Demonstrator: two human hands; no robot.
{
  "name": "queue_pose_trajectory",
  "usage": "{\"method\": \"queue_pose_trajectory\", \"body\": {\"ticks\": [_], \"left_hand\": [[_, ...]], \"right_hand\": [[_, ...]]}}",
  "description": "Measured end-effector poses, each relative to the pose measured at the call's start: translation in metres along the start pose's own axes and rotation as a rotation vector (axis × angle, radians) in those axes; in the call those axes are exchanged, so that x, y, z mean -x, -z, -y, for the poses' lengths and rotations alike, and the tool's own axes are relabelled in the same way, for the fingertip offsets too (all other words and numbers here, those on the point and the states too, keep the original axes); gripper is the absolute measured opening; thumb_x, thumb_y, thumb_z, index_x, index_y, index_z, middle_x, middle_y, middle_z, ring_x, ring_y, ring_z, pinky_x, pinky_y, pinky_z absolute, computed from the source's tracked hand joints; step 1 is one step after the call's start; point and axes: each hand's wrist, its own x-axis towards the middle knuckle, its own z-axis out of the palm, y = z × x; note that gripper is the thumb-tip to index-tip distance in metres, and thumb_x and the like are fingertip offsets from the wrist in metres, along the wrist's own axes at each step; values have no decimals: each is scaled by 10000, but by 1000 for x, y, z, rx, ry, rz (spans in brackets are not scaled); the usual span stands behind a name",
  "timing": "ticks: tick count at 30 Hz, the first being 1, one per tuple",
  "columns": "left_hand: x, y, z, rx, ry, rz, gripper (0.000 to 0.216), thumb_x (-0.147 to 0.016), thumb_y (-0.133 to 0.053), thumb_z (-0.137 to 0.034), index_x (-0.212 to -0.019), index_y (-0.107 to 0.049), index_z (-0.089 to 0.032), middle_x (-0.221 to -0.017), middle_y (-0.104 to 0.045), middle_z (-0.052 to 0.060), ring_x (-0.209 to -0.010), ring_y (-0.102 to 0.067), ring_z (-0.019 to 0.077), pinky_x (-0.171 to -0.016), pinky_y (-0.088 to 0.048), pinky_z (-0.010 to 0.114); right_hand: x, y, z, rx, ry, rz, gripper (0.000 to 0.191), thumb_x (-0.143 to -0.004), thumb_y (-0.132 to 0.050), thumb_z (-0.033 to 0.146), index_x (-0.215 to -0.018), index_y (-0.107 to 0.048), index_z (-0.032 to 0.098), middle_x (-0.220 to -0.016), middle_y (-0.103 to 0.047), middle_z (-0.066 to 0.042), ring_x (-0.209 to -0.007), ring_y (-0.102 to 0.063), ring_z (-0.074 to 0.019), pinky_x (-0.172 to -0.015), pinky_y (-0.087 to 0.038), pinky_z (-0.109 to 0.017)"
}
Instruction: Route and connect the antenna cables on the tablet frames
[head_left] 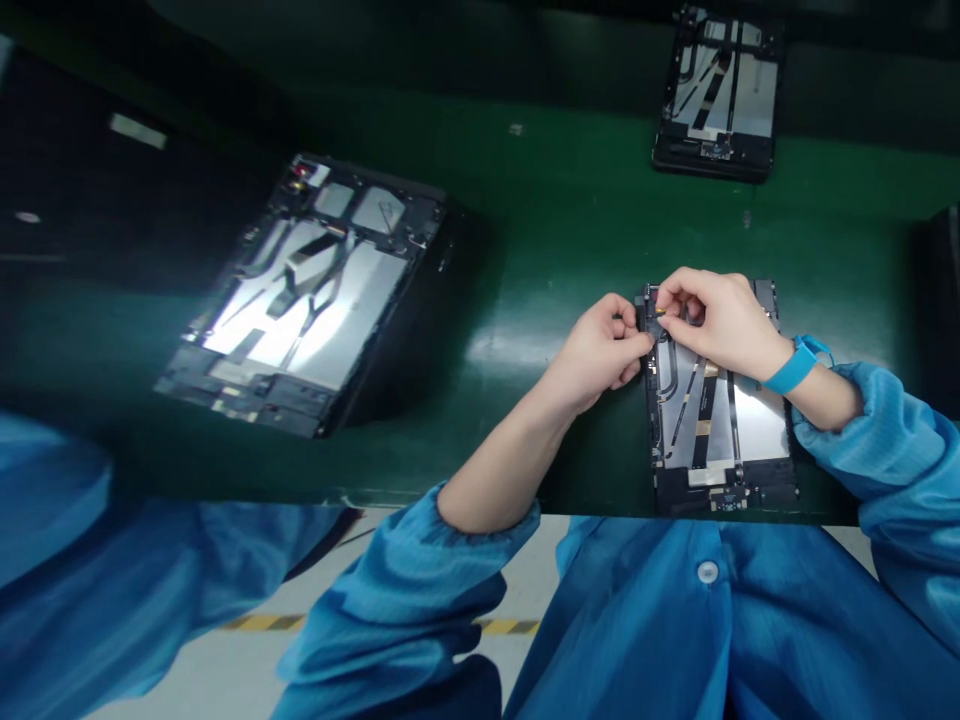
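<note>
An opened tablet (pixel 761 425) lies on the green bench in front of me, its silver inner plate, dark ribbon cables and black frame showing. My right hand (pixel 712 315), with a blue band on the wrist, is over its upper part. Thumb and forefinger pinch near a small gold-coloured part at the upper left corner; what they grip is too small to make out. My left hand (pixel 609 345) rests at the tablet's left edge, fingers curled and thumb touching the rim. Whether anything is in those fingers is hidden.
To the left, a stack of opened tablets (pixel 360 320) stands on the green bench (pixel 517 250). Another opened tablet (pixel 750 100) lies at the back right. A dark object (pixel 946 270) is at the right edge. A co-worker's blue sleeve (pixel 135 570) shows at lower left.
</note>
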Motion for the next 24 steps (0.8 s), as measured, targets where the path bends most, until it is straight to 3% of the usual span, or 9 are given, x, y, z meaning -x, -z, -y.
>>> {"method": "queue_pose_trajectory", "body": {"ticks": [6,11,18,24], "left_hand": [[11,2,2,-29,15,32,395,-699,-681,-121,-951,-407,-253,-529,-498,-170,-383,-435,58,-383,-296,166],[19,-1,6,-79,-31,-4,370,-675,-663,-105,-931,-431,-237,-541,-460,-181,-411,-421,31,-444,-326,149],[10,-7,-5,-30,112,-89,405,-636,-605,-44,-889,-378,-263,-456,-432,-181,-343,-354,45,-376,-218,157],[6,-7,-9,55,126,-47,402,-635,-616,-42,-853,-363,-267,-447,-402,-175,-315,-322,38,-343,-185,150]], "right_hand": [[-3,-3,-3,-65,20,-4,91,-820,-650,128,-866,-629,204,-795,-661,18,-726,-561,-142,-756,-420,-293],[-4,-5,-5,-26,19,3,103,-818,-660,116,-853,-630,209,-800,-660,12,-769,-583,-159,-783,-426,-303],[-3,-4,-4,-84,-1,2,118,-788,-663,127,-881,-647,198,-793,-669,16,-721,-578,-141,-751,-436,-291],[-2,-1,-4,-94,-10,21,168,-751,-621,89,-879,-652,193,-746,-650,30,-678,-578,-130,-725,-440,-282]]}}
